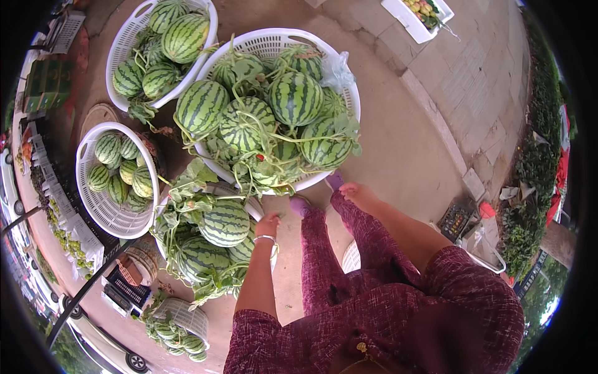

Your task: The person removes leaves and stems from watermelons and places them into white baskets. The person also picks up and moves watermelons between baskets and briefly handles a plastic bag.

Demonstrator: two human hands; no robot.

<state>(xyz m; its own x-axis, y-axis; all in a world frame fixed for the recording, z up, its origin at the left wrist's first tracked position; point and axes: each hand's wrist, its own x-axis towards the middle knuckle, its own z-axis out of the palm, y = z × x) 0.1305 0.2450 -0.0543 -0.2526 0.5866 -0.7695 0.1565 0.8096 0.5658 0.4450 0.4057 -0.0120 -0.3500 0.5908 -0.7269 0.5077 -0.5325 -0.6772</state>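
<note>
My left hand (268, 225), with a pale bracelet at its wrist, hangs beside the rim of a white basket (257, 206); I cannot tell if it touches. That basket is heaped with striped watermelons (225, 222) and leafy vines. Over my right thigh hangs my right hand (359, 196), its fingers loosely bent and nothing seen in them. Straight ahead of my feet stands a large white basket (265, 35) full of watermelons (296, 98) with curling green stems. A crumpled clear plastic bag (336, 67) lies on its right rim.
More watermelon baskets stand at the far left (212, 28) and the left (81, 163). A smaller basket (198, 316) of melons tips over at the lower left. A white fruit box (398, 15) is at the far right. A kerb (434, 118) and hedge (531, 149) border the right.
</note>
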